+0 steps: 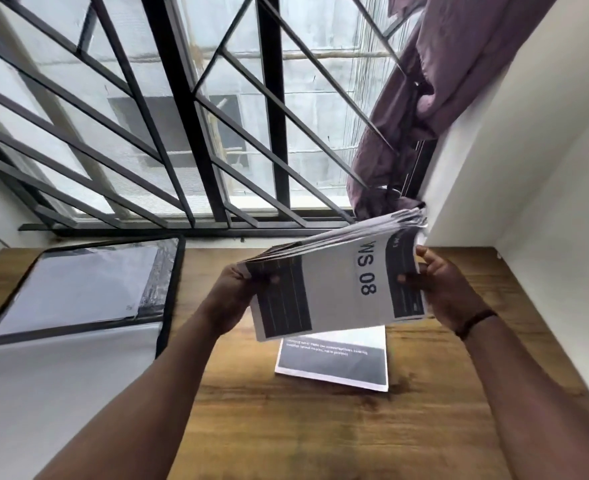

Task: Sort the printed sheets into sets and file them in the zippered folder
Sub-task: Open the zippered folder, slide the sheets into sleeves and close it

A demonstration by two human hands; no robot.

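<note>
My landmark is the brown wood-grain desk (286, 427), which runs out from me to the barred window (168, 116). On its left part, near the window sill, the black-edged zippered folder with a clear cover (88, 289) lies flat with what looks like white paper already under the plastic, so I judge at least one set filed; I cannot tell whether the zip is open. Above the middle of the desk I hold the thick stack of printed sheets, white with dark grey bands (338, 282), lifted off the wood and tilted, its far edges fanned apart. Most of the sorting looks still ahead, since this stack is bulky. Under the stack, flat on the desk and nearer to me, lies one printed sheet with a dark grey block (334, 365), likely the start of a set. My left hand (237, 292) grips the stack's left edge, fingers curled round it. My right hand (438, 285) pinches the right edge, thumb on top.
</note>
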